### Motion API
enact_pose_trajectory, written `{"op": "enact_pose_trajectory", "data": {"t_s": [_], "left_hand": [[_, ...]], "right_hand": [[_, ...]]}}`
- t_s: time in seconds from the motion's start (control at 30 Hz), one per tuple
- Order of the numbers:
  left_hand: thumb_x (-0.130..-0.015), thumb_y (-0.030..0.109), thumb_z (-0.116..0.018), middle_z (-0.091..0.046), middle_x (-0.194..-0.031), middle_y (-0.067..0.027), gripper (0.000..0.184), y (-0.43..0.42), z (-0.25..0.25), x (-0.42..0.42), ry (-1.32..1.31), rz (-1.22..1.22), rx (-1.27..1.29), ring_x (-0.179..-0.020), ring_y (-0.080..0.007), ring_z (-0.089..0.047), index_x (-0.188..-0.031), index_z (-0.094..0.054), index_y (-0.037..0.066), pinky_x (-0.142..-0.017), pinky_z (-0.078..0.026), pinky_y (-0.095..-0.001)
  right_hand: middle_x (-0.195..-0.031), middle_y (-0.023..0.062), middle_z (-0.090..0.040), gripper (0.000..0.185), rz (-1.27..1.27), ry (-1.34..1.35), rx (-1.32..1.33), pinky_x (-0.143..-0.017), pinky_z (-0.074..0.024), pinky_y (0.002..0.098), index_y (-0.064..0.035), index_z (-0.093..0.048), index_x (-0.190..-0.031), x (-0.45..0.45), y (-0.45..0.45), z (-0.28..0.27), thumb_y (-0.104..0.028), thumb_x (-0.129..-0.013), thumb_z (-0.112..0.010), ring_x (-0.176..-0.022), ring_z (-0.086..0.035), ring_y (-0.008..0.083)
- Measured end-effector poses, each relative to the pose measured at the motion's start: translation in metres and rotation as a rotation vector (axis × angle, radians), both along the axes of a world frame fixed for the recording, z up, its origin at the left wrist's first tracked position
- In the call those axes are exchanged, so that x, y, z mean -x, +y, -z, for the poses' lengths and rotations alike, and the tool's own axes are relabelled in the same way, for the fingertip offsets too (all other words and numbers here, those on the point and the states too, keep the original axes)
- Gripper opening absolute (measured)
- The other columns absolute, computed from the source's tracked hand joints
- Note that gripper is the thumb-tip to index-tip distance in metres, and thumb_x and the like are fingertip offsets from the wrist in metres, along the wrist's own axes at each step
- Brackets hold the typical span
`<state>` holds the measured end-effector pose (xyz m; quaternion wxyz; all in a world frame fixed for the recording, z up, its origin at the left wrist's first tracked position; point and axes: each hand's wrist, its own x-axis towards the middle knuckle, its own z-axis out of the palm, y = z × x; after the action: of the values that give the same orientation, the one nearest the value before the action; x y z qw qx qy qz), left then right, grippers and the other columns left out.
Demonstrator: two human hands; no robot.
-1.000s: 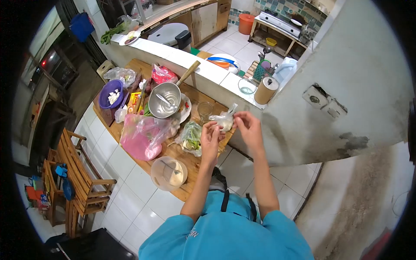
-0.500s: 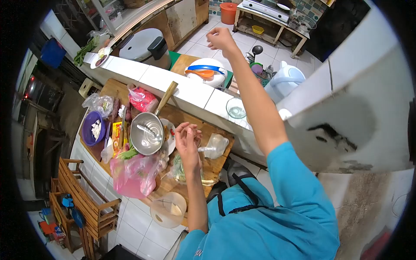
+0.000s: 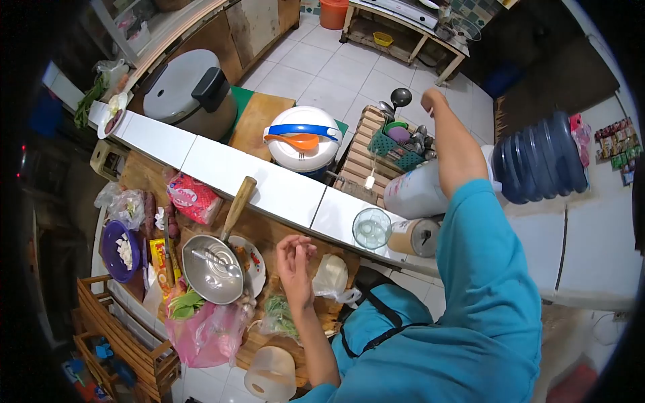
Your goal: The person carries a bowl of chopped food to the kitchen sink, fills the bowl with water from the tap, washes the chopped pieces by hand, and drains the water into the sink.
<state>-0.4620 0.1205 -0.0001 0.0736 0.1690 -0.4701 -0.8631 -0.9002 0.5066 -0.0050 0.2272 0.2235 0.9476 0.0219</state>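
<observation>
My left hand [image 3: 294,269] hovers over the wooden table, fingers curled loosely, between the saucepan [image 3: 213,269] and a tied clear bag with something white in it [image 3: 331,275]. What it holds, if anything, is too small to tell. My right hand [image 3: 434,101] reaches far out past the tiled ledge, beyond the green utensil basket [image 3: 398,144] and near a black ladle [image 3: 401,98]. Its fingers look bent and are partly hidden. Below my left hand lies a bag of green vegetables [image 3: 279,316]. A spoon rests inside the saucepan.
A glass [image 3: 371,228] and a brown canister [image 3: 413,238] stand on the tiled ledge [image 3: 252,179]. Behind it are a white lidded container [image 3: 302,141], a large grey cooker [image 3: 181,94] and a blue water bottle [image 3: 539,158]. A purple bowl [image 3: 121,250] sits at the table's left.
My right hand has left the small bag and stretched forward over the ledge. The bag now lies on the table. My left hand stays above the table, and the view has shifted right.
</observation>
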Motion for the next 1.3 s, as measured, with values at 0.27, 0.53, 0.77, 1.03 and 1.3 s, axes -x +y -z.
{"op": "enact_pose_trajectory", "data": {"t_s": [0.27,0.53,0.77,1.03,1.3], "left_hand": [[-0.099,0.014,-0.053,-0.057,-0.108,-0.0081,0.021,0.005,0.016,0.006,-0.045,0.115,-0.012,-0.093,-0.0151,-0.055,-0.117,-0.049,0.005,-0.085,-0.048,-0.0304],[-0.1,0.014,-0.051,-0.056,-0.111,-0.0079,0.02,0.003,0.012,0.003,-0.042,0.101,0.006,-0.094,-0.0144,-0.056,-0.118,-0.049,0.005,-0.087,-0.048,-0.0295],[-0.1,0.015,-0.052,-0.056,-0.112,-0.0075,0.022,0.006,0.007,-0.008,-0.004,0.085,-0.035,-0.095,-0.0151,-0.056,-0.119,-0.049,0.006,-0.089,-0.047,-0.0308],[-0.1,0.015,-0.051,-0.058,-0.112,-0.0078,0.022,0.008,-0.007,-0.026,0.058,0.04,0.006,-0.096,-0.0153,-0.056,-0.12,-0.05,0.006,-0.09,-0.047,-0.0328],[-0.1,0.014,-0.051,-0.057,-0.112,-0.0088,0.031,-0.011,-0.065,-0.094,0.159,-0.276,0.128,-0.095,-0.0144,-0.056,-0.128,-0.047,0.003,-0.088,-0.047,-0.0299]], "right_hand": [[-0.11,0.009,-0.07,0.028,0.018,-0.171,-0.14,-0.083,-0.0517,0.0472,-0.0097,-0.069,-0.111,-0.032,-0.014,0.033,-0.016,-0.084,-0.065,-0.097,-0.067,0.0265],[-0.123,0.0069,-0.065,0.032,-0.006,-0.03,-0.104,-0.092,-0.0473,0.0487,-0.0152,-0.068,-0.117,-0.027,0.011,0.037,-0.016,-0.085,-0.066,-0.114,-0.061,0.0268],[-0.11,0.0112,-0.069,0.034,-0.026,-0.327,0.16,-0.075,-0.0561,0.0436,-0.0008,-0.067,-0.108,0.034,0.023,-0.092,-0.022,-0.082,-0.063,-0.092,-0.068,0.0278],[-0.073,0.0086,-0.064,0.015,-0.733,0.124,0.103,-0.049,-0.0464,0.0291,0.0009,-0.065,-0.09,-0.06,-0.155,-0.299,-0.007,-0.081,-0.056,-0.057,-0.059,0.0141],[-0.091,0.0055,-0.062,0.027,-1.505,-0.001,1.248,-0.071,-0.0495,0.0274,0.0004,-0.061,-0.111,-0.16,-0.296,-0.305,-0.017,-0.091,-0.067,-0.087,-0.06,0.0129]]}}
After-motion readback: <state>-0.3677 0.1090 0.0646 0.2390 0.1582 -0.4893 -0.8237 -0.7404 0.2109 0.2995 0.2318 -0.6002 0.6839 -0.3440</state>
